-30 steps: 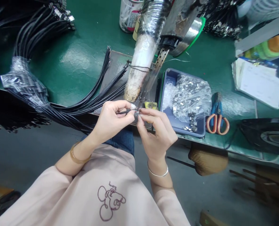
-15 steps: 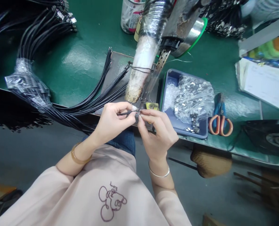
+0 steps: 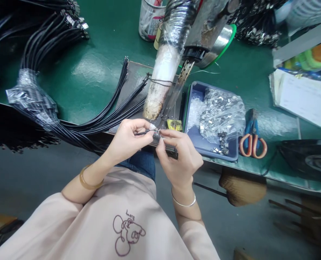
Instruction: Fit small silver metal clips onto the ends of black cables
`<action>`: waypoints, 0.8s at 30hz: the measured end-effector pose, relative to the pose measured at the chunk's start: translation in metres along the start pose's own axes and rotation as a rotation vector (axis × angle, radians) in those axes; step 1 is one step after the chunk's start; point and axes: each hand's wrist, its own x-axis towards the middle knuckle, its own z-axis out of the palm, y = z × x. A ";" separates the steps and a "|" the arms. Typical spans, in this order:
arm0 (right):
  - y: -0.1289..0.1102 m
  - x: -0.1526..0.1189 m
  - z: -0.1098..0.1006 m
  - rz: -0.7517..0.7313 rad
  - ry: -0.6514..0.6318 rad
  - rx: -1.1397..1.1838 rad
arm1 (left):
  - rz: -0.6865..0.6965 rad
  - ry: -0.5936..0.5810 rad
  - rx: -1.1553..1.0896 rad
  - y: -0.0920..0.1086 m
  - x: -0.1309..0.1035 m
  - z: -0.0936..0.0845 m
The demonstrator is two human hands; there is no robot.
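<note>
My left hand [image 3: 129, 139] pinches a thin black cable [image 3: 141, 133] between thumb and fingers, close to its end. At the cable's tip is a small metal connector [image 3: 157, 132], partly covered by fingertips. My right hand [image 3: 180, 151] meets it from the right, its thumb and index fingertips closed about the connector. Just beyond the fingers lies a small yellow sponge [image 3: 174, 125]. Above the hands a soldering iron [image 3: 174, 97] points down, beside a pipe with a white, browned end [image 3: 155, 95].
A blue tray [image 3: 189, 108] of bagged metal connectors [image 3: 222, 112] stands to the right, with orange-handled pliers [image 3: 253, 139] beside it. Bundled black cables [image 3: 95, 121] run along the left edge. A solder spool [image 3: 222, 43] and a clear tub [image 3: 149, 21] stand behind.
My right thumb has drawn slightly down from the connector, and more of the metal shows. A dark piece at the fingertips no longer shows. The left hand has barely moved.
</note>
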 end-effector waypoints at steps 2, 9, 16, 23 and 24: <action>0.001 0.000 0.000 0.011 -0.001 0.006 | -0.010 -0.004 -0.013 0.000 0.000 0.001; 0.001 0.000 0.001 0.022 0.011 0.003 | -0.033 -0.002 -0.048 0.002 -0.003 0.002; 0.003 -0.002 -0.008 0.078 0.040 0.043 | -0.103 -0.089 -0.066 0.001 -0.010 -0.001; -0.001 -0.007 -0.008 0.084 0.028 0.058 | -0.046 0.035 -0.111 -0.008 -0.014 -0.003; -0.001 -0.008 -0.007 0.085 0.028 0.064 | -0.042 0.057 -0.125 -0.009 -0.014 -0.003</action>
